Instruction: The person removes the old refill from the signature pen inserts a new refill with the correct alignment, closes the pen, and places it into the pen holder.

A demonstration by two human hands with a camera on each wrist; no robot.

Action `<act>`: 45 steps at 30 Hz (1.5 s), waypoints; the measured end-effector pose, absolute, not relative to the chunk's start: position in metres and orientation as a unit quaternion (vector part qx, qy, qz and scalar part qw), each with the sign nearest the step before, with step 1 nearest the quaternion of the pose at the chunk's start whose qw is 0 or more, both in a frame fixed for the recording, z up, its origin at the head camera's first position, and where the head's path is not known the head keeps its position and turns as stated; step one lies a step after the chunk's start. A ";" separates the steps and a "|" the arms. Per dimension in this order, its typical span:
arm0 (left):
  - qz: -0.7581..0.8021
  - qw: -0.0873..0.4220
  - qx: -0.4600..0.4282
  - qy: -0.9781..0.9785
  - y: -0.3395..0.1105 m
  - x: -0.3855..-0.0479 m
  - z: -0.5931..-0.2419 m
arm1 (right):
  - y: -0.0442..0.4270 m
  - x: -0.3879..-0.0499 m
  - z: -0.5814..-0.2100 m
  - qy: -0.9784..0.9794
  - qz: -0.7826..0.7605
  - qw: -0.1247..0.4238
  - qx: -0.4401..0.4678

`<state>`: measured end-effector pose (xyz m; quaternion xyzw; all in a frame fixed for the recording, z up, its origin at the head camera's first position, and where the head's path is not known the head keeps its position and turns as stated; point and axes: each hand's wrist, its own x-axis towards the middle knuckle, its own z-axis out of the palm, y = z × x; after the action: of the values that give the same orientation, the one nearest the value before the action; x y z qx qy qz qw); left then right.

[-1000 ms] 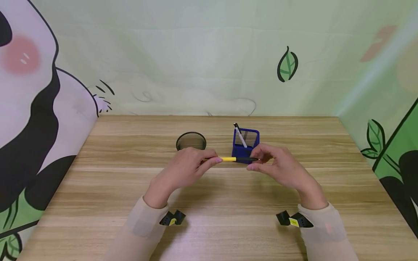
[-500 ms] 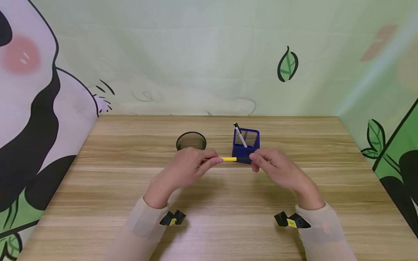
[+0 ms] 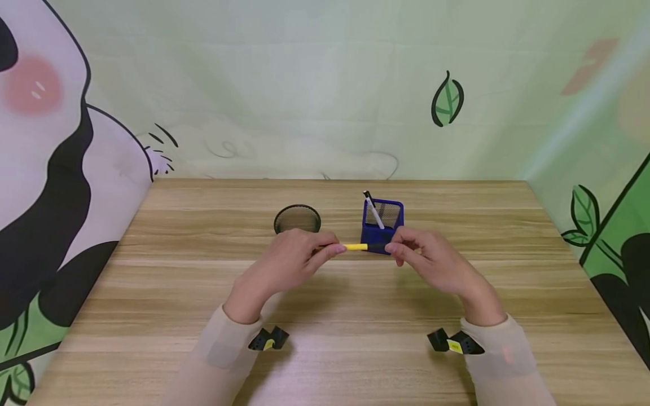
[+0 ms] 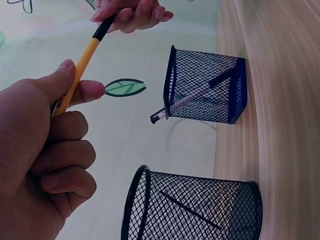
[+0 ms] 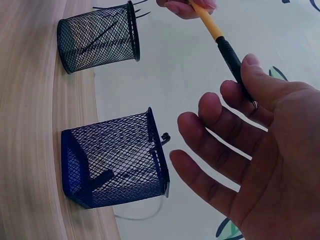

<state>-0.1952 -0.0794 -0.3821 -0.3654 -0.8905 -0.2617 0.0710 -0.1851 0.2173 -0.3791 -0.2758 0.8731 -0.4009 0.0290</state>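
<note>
A yellow ballpoint pen [image 3: 356, 247] with a black grip is held level above the table between both hands. My left hand [image 3: 289, 260] pinches its yellow end between thumb and forefinger, the other fingers curled in the left wrist view. At the black grip [image 5: 231, 61], near the metal tip, the thumb and forefinger of my right hand [image 3: 435, 263] pinch the pen, and its remaining fingers are loosely bent. Just behind the right hand stands a blue square mesh pen holder [image 4: 202, 67]. A white pen with a black end [image 3: 374, 210] leans inside it.
A round black mesh pen holder [image 5: 100, 37] stands behind my left hand, partly hidden by it in the head view. The wooden table [image 3: 325, 361] ends at a printed cloth backdrop [image 3: 304, 101]. Small black cameras [image 3: 268, 339] sit on both wrists.
A second ago the right thumb and fingers were spread around the pen's tip; they have closed onto the black grip. The left hand and the pen have stayed in place.
</note>
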 end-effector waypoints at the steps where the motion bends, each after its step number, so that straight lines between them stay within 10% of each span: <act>1: -0.262 0.071 -0.365 -0.891 -0.079 -0.195 -0.382 | 0.217 -0.185 -0.379 0.873 -0.400 0.028 -0.276; 45: -0.266 0.066 -0.359 -0.892 -0.079 -0.194 -0.381 | 0.219 -0.187 -0.382 0.872 -0.407 0.041 -0.271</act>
<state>-0.1939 -0.0790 -0.3810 -0.3586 -0.8924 -0.2657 0.0663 -0.1867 0.2185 -0.3821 -0.2707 0.8715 -0.4068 0.0412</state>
